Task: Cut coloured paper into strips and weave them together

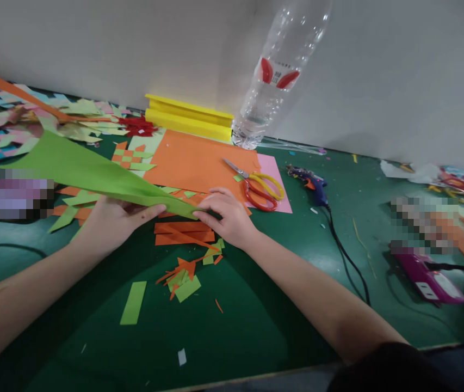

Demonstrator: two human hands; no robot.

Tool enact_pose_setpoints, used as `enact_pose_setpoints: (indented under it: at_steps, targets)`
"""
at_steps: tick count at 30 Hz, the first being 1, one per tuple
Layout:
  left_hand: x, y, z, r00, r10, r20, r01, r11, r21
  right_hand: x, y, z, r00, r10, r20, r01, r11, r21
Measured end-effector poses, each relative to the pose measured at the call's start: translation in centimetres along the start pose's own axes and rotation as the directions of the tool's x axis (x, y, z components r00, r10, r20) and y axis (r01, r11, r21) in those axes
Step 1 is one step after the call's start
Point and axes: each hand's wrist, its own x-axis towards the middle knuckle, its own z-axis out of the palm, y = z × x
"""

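A sheet of green paper (88, 163) is held above the table, curved and narrowing toward its right end. My left hand (119, 220) grips its lower edge, thumb on the near side and the other fingers hidden behind the paper. At the narrow right end, my right hand (227, 215) pinches the paper between thumb and fingers. Just beyond my right hand, scissors (262, 188) with one yellow and one red handle lie on an orange sheet (195, 160). Orange strips (183, 234) lie below the hands, with orange and green scraps (185, 280) nearer me.
A clear plastic bottle (272, 81) and a folded yellow paper piece (189, 117) stand by the wall. A blue glue gun (313, 182) with a black cord lies to the right. A magenta device (427, 275) sits farther right. Mixed paper cuttings (88, 111) heap at the back left.
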Motion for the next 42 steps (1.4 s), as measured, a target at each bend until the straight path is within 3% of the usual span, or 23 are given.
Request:
enact_pose_setpoints:
  at_steps: [17,42]
  targets:
    - [0.0,-0.1,-0.1,0.999,-0.008,0.038,0.008,1.000,-0.012,0.0,-0.1,0.0,1.000,0.002,0.007,-0.002,1.000,0.011]
    - [-0.1,1.1,-0.1,0.999,-0.019,-0.040,0.017,0.998,-0.059,-0.1,-0.1,0.1,1.000,-0.005,-0.015,0.005,1.000,-0.014]
